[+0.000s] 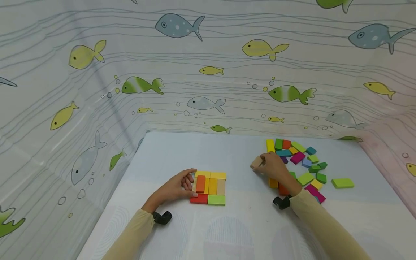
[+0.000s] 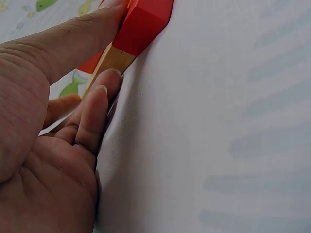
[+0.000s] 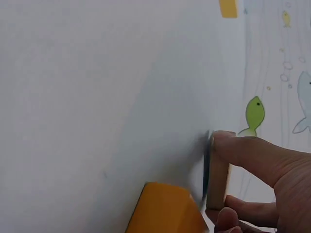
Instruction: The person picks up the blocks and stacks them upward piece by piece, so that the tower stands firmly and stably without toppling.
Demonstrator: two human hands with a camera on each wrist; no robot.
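Observation:
My right hand (image 1: 274, 167) pinches a plain wooden block (image 1: 257, 162) between thumb and fingers, at the left edge of a pile of coloured blocks. In the right wrist view this block (image 3: 218, 172) stands on end close over the table. My left hand (image 1: 177, 186) rests at the left side of a flat square arrangement of blocks, its thumb on a red block (image 1: 199, 199) and its forefinger by a yellow block (image 1: 202, 174) at the far corner. An orange block (image 1: 200, 184) lies on top of the arrangement. A light green block (image 1: 216, 200) forms its near right corner.
The loose pile holds several blocks, among them a magenta one (image 1: 297, 157) and a yellow one (image 1: 270, 145). A lime block (image 1: 342, 183) lies apart on the right. The white table (image 1: 238, 224) meets a fish-patterned sheet (image 1: 182, 119) at the back and sides.

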